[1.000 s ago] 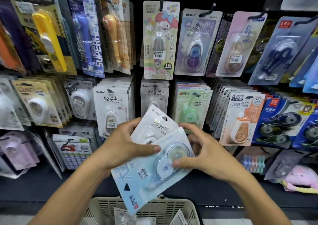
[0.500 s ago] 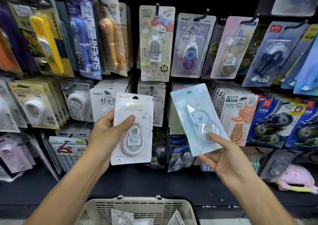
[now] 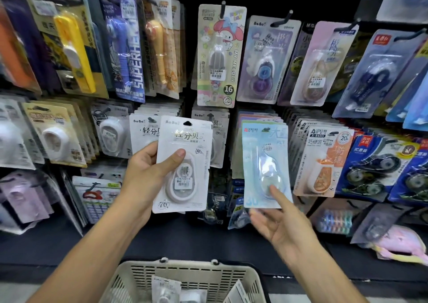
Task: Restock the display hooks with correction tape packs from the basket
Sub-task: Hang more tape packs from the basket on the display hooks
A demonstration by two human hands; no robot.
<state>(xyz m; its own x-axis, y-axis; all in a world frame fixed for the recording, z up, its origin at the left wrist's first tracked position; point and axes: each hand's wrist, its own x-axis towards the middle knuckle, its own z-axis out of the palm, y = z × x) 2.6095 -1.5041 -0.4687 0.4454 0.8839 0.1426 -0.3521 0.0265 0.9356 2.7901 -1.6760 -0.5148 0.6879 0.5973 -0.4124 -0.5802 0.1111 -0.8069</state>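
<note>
Head view: my left hand (image 3: 148,175) grips a white pack (image 3: 184,167), thumb across its front, held just before the matching white row on the middle rail of the display. My right hand (image 3: 281,224) has its fingers relaxed; one fingertip touches the lower edge of the blue pack (image 3: 265,163), which seems to hang on its hook (image 3: 265,130), though the hole is too blurred to confirm. If it is not seated, letting go would drop it toward the bottom shelf. More packs lie in the basket (image 3: 185,277) at the lower edge.
</note>
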